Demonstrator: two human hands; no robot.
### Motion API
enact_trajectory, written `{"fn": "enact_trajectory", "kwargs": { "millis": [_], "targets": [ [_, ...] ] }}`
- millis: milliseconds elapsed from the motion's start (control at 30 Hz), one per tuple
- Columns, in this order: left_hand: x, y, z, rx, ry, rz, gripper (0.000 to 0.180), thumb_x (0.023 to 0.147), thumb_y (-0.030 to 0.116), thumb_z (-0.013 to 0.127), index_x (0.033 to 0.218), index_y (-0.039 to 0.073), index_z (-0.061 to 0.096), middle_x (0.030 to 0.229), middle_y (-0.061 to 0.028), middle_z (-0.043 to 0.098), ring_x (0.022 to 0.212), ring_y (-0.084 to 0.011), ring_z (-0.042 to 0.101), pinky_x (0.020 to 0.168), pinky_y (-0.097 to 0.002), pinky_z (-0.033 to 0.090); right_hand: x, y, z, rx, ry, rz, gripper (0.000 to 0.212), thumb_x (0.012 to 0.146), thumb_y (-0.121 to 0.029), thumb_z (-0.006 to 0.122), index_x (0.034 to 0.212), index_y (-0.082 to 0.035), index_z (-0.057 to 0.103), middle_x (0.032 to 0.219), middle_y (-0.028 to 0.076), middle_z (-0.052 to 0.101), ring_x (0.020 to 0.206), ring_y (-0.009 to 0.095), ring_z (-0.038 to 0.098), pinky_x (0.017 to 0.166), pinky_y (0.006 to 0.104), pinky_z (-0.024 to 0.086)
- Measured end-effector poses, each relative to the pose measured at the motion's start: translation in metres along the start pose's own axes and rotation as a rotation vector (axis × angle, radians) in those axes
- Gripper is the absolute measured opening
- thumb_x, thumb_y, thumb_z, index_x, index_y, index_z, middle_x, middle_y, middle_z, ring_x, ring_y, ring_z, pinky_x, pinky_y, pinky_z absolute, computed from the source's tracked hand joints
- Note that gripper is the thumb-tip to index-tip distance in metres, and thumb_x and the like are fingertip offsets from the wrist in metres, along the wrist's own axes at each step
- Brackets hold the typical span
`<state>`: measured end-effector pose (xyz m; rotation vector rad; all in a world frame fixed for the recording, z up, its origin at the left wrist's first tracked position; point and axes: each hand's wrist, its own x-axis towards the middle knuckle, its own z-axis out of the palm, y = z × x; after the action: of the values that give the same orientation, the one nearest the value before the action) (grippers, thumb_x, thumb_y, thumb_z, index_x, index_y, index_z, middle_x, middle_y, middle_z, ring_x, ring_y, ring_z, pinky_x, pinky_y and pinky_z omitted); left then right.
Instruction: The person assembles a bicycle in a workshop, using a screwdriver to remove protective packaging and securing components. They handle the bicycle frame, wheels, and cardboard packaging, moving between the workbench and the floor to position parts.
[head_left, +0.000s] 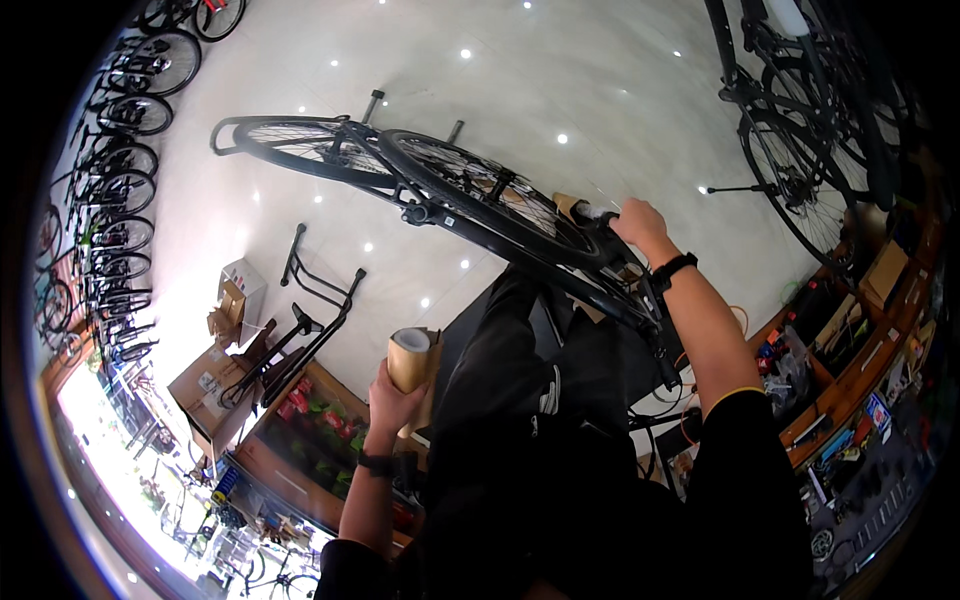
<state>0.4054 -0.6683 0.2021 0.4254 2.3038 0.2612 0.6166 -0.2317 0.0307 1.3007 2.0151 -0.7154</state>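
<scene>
My left hand [396, 400] is closed around a brown paper-covered roll [410, 362] with a white lining showing at its open end; a second brown flap lies against it. In front of me stands a black bicycle [470, 230], seen from above, its tire and spokes showing. My right hand [641, 224] is closed beside the bicycle's right end, its fingertips next to a piece of brown wrapping [566, 205] with whitish material at its end. What those fingers grip is hidden.
A black stand [325, 285] and cardboard boxes [208, 388] are on the left. Bicycles [125, 185] line the far left wall, and others [800, 150] stand at the right. A wooden workbench [890, 330] with tools curves along the right. My legs [500, 360] are close to the bicycle.
</scene>
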Motion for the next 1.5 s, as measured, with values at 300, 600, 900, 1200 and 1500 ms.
{"fn": "enact_trajectory", "kwargs": {
  "millis": [300,600,900,1200,1500],
  "targets": [
    [0.008,0.025,-0.021,-0.099,0.030,0.041,0.063,0.065,0.026,0.082,0.115,0.001,0.055,0.098,-0.0215,0.069,0.095,-0.0376,0.067,0.081,-0.0430,0.054,-0.065,-0.012,-0.032,0.055,0.199,-0.022,0.033,0.079,-0.032,0.065,0.086,0.001,0.067,0.084,0.021,0.068,0.082,0.039,0.066,0.074,0.0469,0.053],
    [0.055,0.118,-0.006,0.015,-0.243,0.534,0.056,0.064,0.018,0.082,0.113,0.002,0.061,0.100,-0.0150,0.069,0.089,-0.0317,0.067,0.082,-0.0366,0.053,-0.095,-0.114,-0.009,0.259,0.244,-0.219,0.037,0.076,-0.033,0.071,0.091,-0.001,0.060,0.075,0.018,0.067,0.076,0.037,0.067,0.068,0.0469,0.054],
    [0.065,0.147,0.005,-0.056,-0.347,0.574,0.054,0.064,0.016,0.083,0.111,0.002,0.062,0.098,-0.0147,0.069,0.090,-0.0276,0.068,0.081,-0.0359,0.053,-0.087,-0.119,0.000,0.362,0.291,-0.146,0.039,0.075,-0.036,0.073,0.088,-0.002,0.058,0.077,0.018,0.068,0.073,0.037,0.068,0.065,0.0461,0.055],
    [0.036,0.046,0.001,-0.064,-0.024,0.158,0.056,0.068,0.026,0.080,0.114,0.001,0.059,0.099,-0.0222,0.068,0.097,-0.0376,0.066,0.082,-0.0414,0.053,-0.052,-0.017,0.019,0.141,0.283,0.023,0.030,0.085,-0.030,0.063,0.100,-0.005,0.064,0.095,0.021,0.069,0.093,0.039,0.066,0.080,0.0483,0.053],
    [-0.130,-0.030,0.003,-0.281,0.410,-0.016,0.058,0.065,0.024,0.082,0.116,0.004,0.061,0.107,-0.0189,0.067,0.100,-0.0363,0.065,0.085,-0.0416,0.052,-0.032,-0.004,0.041,0.171,0.221,-0.060,0.032,0.085,-0.022,0.060,0.109,-0.002,0.060,0.107,0.024,0.065,0.102,0.042,0.062,0.089,0.0498,0.051]
  ]
}}
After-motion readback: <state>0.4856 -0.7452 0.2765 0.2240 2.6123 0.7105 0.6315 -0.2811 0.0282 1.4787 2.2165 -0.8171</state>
